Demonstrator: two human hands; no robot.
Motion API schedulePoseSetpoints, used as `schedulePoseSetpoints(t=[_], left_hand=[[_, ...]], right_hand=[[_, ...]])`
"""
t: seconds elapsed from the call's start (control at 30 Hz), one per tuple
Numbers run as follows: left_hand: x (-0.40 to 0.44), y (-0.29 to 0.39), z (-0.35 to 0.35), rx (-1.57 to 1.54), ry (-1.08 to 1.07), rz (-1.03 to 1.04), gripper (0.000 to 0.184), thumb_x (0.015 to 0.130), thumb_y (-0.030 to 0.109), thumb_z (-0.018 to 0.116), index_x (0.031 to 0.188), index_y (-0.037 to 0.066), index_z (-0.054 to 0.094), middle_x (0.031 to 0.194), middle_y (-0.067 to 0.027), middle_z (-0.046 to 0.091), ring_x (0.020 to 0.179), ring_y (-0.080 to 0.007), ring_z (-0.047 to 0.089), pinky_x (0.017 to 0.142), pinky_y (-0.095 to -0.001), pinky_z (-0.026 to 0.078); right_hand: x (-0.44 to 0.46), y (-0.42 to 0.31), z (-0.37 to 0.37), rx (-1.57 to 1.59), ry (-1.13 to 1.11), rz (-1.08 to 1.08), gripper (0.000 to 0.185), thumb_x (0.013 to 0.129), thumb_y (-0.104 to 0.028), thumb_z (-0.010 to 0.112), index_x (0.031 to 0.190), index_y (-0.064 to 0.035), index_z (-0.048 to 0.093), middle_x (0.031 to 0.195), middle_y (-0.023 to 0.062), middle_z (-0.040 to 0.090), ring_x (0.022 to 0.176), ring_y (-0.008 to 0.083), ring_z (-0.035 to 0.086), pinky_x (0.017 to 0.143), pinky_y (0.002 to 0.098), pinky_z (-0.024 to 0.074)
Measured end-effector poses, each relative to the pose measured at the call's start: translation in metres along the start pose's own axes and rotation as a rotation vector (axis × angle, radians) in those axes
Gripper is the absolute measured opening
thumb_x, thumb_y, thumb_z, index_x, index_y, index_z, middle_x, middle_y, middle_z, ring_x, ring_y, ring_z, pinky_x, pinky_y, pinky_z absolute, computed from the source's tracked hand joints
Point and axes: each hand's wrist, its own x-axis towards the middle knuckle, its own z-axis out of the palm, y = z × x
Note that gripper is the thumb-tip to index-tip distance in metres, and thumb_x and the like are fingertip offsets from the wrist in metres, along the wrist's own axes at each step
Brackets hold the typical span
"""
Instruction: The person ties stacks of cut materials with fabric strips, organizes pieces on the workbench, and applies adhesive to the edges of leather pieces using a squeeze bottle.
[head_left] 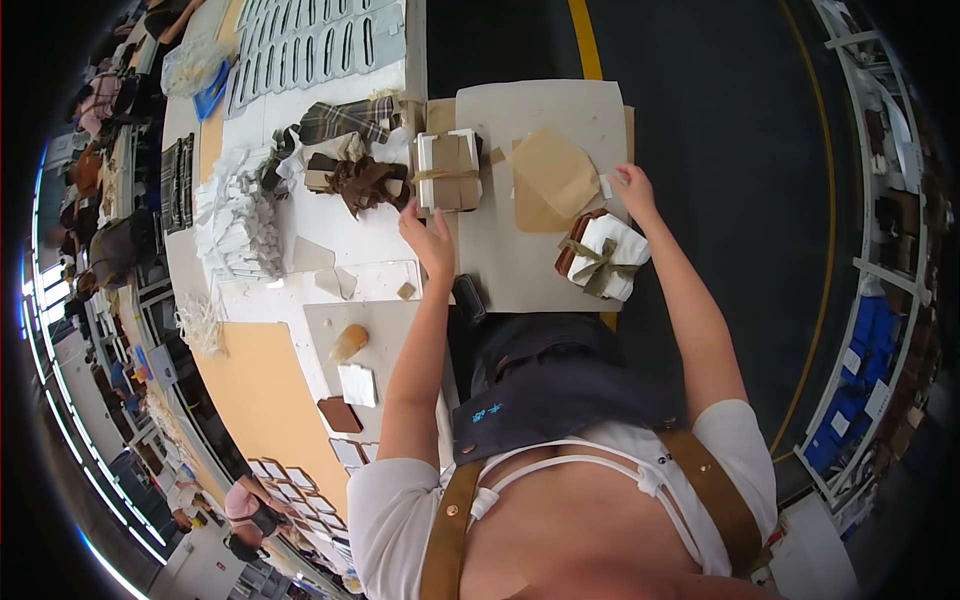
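My left hand (430,243) has its thumb and fingers apart, with the fingertips at the lower edge of a stack of white and brown pieces (450,165) tied by a brown band. Over the right part of the worktable, my right hand (634,195) is closed in a pinch at a small white piece (605,187). Brown paper sheets (555,175) lie overlapping between my hands. Below them sits a bundle of folded white and brown pieces (607,255), tied with an olive ribbon bow.
A grey board (515,285) covers the worktable before me. To the left are brown ribbons (365,185), plaid cloth (345,122), a heap of white strips (240,215) and a dark case (468,298). Shelves with blue bins (855,365) stand at right; people work at far left.
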Motion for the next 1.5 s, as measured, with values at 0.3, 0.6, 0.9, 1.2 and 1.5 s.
schedulePoseSetpoints(t=[0.3, 0.6, 0.9, 1.2, 1.5], left_hand=[[-0.097, 0.035, -0.011, -0.367, -0.389, -0.355, 0.028, 0.085, 0.003, 0.058, 0.112, 0.004, 0.055, 0.11, -0.0134, 0.053, 0.096, -0.0253, 0.057, 0.076, -0.0351, 0.051], [-0.055, 0.035, 0.085, -0.286, -0.443, -0.097, 0.034, 0.085, 0.011, 0.062, 0.116, 0.001, 0.052, 0.108, -0.0139, 0.057, 0.098, -0.0263, 0.058, 0.076, -0.0344, 0.05], [-0.045, 0.049, 0.149, -0.291, -0.47, -0.554, 0.051, 0.077, 0.012, 0.072, 0.118, -0.003, 0.046, 0.091, -0.0096, 0.06, 0.079, -0.018, 0.058, 0.073, -0.0317, 0.049], [-0.041, 0.048, 0.144, -0.595, -0.688, -0.691, 0.04, 0.086, 0.031, 0.062, 0.107, -0.003, 0.059, 0.091, -0.0105, 0.065, 0.083, -0.0195, 0.061, 0.075, -0.0309, 0.048], [-0.034, 0.038, 0.119, -0.353, -0.651, -0.5, 0.026, 0.09, 0.026, 0.062, 0.093, 0.0, 0.065, 0.08, -0.0016, 0.064, 0.068, -0.0089, 0.054, 0.062, -0.0266, 0.043]], right_hand=[[0.035, -0.06, 0.057, -0.412, -0.207, 0.152, 0.046, 0.078, -0.038, 0.069, 0.102, 0.0, 0.063, 0.1, 0.0181, 0.066, 0.096, 0.0351, 0.063, 0.084, 0.0445, 0.0485], [0.047, -0.025, 0.016, -0.167, -0.03, 0.095, 0.029, 0.089, -0.026, 0.056, 0.094, 0.0017, 0.065, 0.089, 0.0224, 0.066, 0.088, 0.038, 0.064, 0.077, 0.0464, 0.0491], [0.014, -0.035, -0.01, 0.992, -0.355, 0.524, 0.04, 0.091, -0.013, 0.059, 0.127, 0.0023, 0.048, 0.116, 0.0104, 0.06, 0.102, 0.0212, 0.061, 0.087, 0.0364, 0.0501], [0.008, -0.055, 0.038, 0.16, -0.619, 0.181, 0.042, 0.083, -0.014, 0.065, 0.119, 0.0018, 0.054, 0.105, 0.0115, 0.063, 0.093, 0.0194, 0.062, 0.08, 0.0331, 0.051], [0.018, -0.028, 0.04, 0.347, -0.415, 0.303, 0.039, 0.083, -0.025, 0.068, 0.11, 0.0009, 0.058, 0.092, 0.0075, 0.064, 0.078, 0.0163, 0.06, 0.073, 0.0319, 0.0495]])
